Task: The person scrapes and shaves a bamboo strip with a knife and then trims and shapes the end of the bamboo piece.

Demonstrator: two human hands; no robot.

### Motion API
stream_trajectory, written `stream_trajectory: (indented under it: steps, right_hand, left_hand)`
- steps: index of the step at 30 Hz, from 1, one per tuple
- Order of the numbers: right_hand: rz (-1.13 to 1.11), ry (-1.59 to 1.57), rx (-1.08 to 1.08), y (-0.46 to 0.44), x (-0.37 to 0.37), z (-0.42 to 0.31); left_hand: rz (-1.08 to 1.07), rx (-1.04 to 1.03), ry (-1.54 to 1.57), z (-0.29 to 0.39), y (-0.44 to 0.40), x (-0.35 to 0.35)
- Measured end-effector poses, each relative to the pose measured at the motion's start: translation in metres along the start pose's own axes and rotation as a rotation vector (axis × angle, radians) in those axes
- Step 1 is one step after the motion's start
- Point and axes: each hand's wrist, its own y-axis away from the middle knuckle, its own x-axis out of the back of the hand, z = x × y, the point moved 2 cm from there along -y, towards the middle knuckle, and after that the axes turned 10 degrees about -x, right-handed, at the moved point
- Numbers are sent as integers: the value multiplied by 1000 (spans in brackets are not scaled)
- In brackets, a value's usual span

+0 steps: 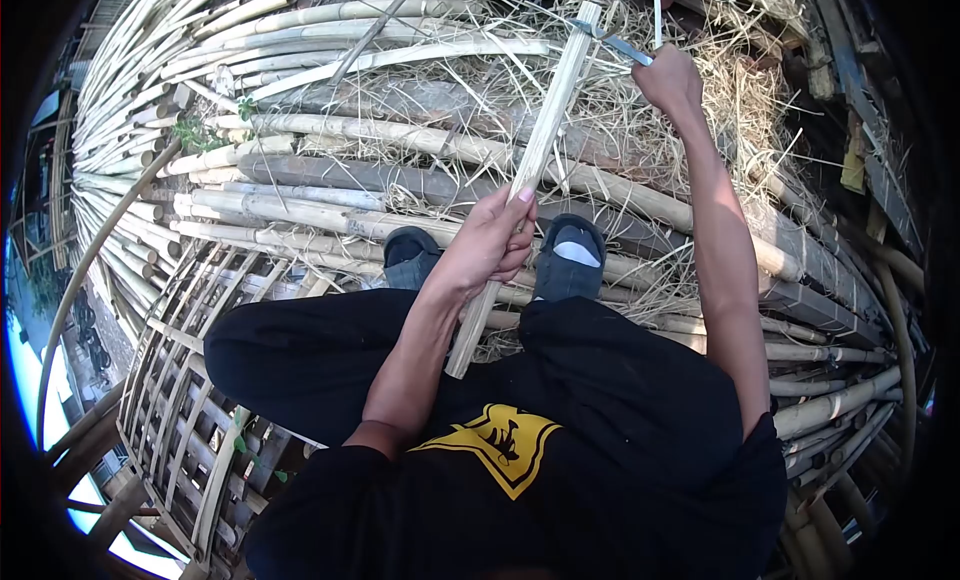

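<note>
My left hand [492, 238] is closed around the lower half of a long, flat bamboo strip [548, 130]. The strip slants from near my lap up to the top of the view. In my closed right hand [668, 77], out at arm's length, is a knife [625, 49]. Its narrow metal blade points left and meets the strip close to the far end. The knife's handle is hidden in my fist. A thin pale stick [657, 15] rises just above that fist; whether it belongs to the knife I cannot tell.
Bamboo poles [400, 140] lie side by side under and beyond my sandals [572, 255]. Loose shavings [740, 160] cover the ground around my right arm. At lower left stands a woven bamboo lattice [190, 410], with a bent pole [90, 260] beside it.
</note>
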Motion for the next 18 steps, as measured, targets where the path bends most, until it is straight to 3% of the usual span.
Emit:
stream_trajectory:
  steps: [3, 6, 8, 11, 18]
  right_hand:
    - [20, -65, -5, 19, -9, -4]
    - [-149, -180, 21, 53, -20, -22]
    - [-181, -161, 194, 74, -26, -36]
    - [-147, -201, 228, 65, -35, -39]
    - [-198, -148, 101, 30, -9, -35]
  left_hand:
    - [17, -5, -55, 1, 1, 5]
    - [41, -44, -69, 0, -1, 12]
    - [46, -50, -54, 0, -2, 12]
    - [54, -45, -51, 1, 1, 12]
    - [4, 41, -50, -5, 5, 7]
